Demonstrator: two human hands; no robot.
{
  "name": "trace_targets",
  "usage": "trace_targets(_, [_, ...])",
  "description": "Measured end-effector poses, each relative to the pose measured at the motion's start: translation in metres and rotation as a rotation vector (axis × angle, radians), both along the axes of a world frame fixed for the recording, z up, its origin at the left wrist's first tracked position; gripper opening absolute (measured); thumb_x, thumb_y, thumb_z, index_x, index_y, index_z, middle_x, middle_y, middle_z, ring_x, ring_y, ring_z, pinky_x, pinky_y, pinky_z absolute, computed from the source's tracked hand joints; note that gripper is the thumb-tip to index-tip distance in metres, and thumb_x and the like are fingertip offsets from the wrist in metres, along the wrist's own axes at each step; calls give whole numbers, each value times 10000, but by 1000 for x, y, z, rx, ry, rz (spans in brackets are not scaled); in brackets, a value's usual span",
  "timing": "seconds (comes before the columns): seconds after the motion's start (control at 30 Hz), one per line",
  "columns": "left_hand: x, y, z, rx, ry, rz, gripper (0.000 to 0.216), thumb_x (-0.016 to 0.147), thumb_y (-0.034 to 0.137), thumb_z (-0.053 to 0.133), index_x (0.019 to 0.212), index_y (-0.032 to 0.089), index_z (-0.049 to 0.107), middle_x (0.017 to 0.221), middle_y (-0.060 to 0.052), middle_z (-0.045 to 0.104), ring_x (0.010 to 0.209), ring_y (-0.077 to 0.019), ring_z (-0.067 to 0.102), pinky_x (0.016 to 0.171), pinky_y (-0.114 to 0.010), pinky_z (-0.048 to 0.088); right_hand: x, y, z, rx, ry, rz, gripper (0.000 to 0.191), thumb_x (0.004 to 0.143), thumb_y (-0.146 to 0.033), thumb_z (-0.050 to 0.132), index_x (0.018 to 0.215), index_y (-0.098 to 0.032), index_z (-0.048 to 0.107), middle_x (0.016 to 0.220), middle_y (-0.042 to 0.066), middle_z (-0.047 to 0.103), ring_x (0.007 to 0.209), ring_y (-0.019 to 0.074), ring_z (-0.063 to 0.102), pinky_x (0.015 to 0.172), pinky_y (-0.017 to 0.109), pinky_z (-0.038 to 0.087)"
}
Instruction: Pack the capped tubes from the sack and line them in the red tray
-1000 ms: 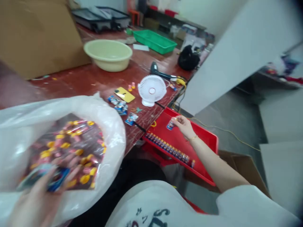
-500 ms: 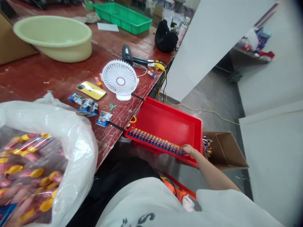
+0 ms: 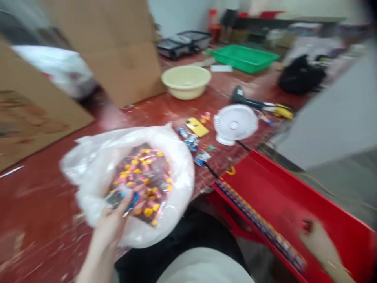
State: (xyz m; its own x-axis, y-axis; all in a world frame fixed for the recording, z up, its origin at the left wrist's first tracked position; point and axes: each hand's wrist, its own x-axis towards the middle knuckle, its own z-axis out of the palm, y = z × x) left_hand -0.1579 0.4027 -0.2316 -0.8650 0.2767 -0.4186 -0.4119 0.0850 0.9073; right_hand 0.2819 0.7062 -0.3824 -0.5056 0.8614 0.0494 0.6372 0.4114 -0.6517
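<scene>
My left hand [image 3: 113,220] is closed on a small blue-and-clear printed plastic packet [image 3: 117,196], held over the mouth of a white plastic bag [image 3: 182,173]. Many small pink tubes with yellow caps [image 3: 149,212] lie inside the bag. On the right, my right hand [image 3: 318,239] hovers over a red tray [image 3: 282,188]; motion smears its fingers, so its grip is unclear. A long row of small blue tubes with yellow tops [image 3: 259,224] lines the tray's near side, to the left of that hand.
A white fan [image 3: 235,124], a yellow phone [image 3: 196,126] and blue packets [image 3: 190,139] lie past the bag. Farther back are a hair dryer [image 3: 249,100], a cream basin [image 3: 187,80] and a green tray [image 3: 244,59]. Large cardboard [image 3: 118,51] stands at left.
The view has swung left, bringing the whole bag into sight. My right hand has left the end of the tube row and moved over the tray. My left hand remains at the bag with the packet.
</scene>
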Motion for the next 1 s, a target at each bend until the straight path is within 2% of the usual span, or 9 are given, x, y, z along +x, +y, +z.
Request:
trace_targets(0.1, [-11, -31, 9, 73, 6, 41, 468, 596, 376, 845, 963, 129, 690, 941, -95, 737, 858, -245, 701, 687, -317, 616, -81, 13, 39, 334, 126, 30, 112, 737, -342, 499, 846, -334, 521, 693, 113, 585, 550, 252, 589, 534, 437, 453])
trace_targets(0.23, [-12, -49, 11, 120, 30, 98, 395, 623, 338, 836, 926, 118, 710, 914, -87, 747, 795, -201, 705, 691, -275, 604, -235, -46, 122, 504, 359, 550, 206, 807, -236, 565, 1006, -283, 537, 935, 118, 620, 849, 255, 630, 766, 442, 508])
trace_targets(0.3, [-12, -56, 12, 110, 15, 100, 381, 610, 333, 844, 894, 111, 721, 891, -90, 750, 774, -198, 705, 688, -266, 601, -318, -92, 146, 429, 384, 794, 185, 861, -171, 511, 1021, -264, 525, 987, 94, 616, 937, 222, 622, 828, 398, 516])
trace_targets(0.37, [-11, -61, 13, 101, 3, 88, 377, 603, 343, 845, 870, 107, 724, 864, -95, 752, 743, -202, 706, 657, -264, 598, -398, -133, 149, 297, 249, 949, 202, 888, -147, 452, 1059, -236, 514, 1013, 92, 625, 979, 211, 612, 863, 373, 517])
trace_targets(0.5, [-14, -66, 15, 135, -30, 40, 383, 632, 408, 813, 837, 100, 714, 839, -119, 749, 697, -221, 700, 563, -283, 590, -510, -186, 120, 382, -6, 1169, 391, 800, -1, 443, 1154, -123, 557, 1249, 192, 554, 1164, 289, 521, 954, 434, 457])
trace_targets(0.6, [-18, -67, 13, 181, -66, 37, 403, 645, 429, 799, 863, 100, 717, 868, -127, 748, 711, -218, 699, 565, -282, 589, -536, -192, 102, 405, -18, 1275, 272, 825, -27, 467, 1033, -105, 624, 1174, 191, 603, 1162, 305, 509, 1003, 472, 401])
trace_targets(0.7, [-24, -66, 9, 206, -105, 54, 394, 627, 397, 820, 864, 98, 719, 834, -117, 748, 720, -209, 700, 584, -265, 587, -527, -175, 98, 370, -21, 1298, 206, 880, -80, 442, 949, -126, 631, 1046, 134, 649, 1047, 236, 565, 985, 410, 423])
trace_targets(0.87, [-31, -59, 1, 227, -120, 14, 367, 575, 342, 859, 824, 113, 715, 781, -83, 737, 715, -207, 696, 608, -278, 595, -508, -151, 97, 296, -76, 1234, 248, 832, -45, 448, 988, -149, 611, 1069, 102, 619, 1073, 214, 544, 967, 348, 433])
trace_targets(1.0, [-31, -56, -5, 173, -84, 4, 369, 633, 400, 814, 859, 132, 699, 788, -64, 724, 665, -190, 680, 547, -272, 582, -512, -161, 97, 278, -164, 1139, 240, 822, -52, 439, 969, -135, 610, 1081, 124, 604, 1082, 223, 537, 986, 327, 413])
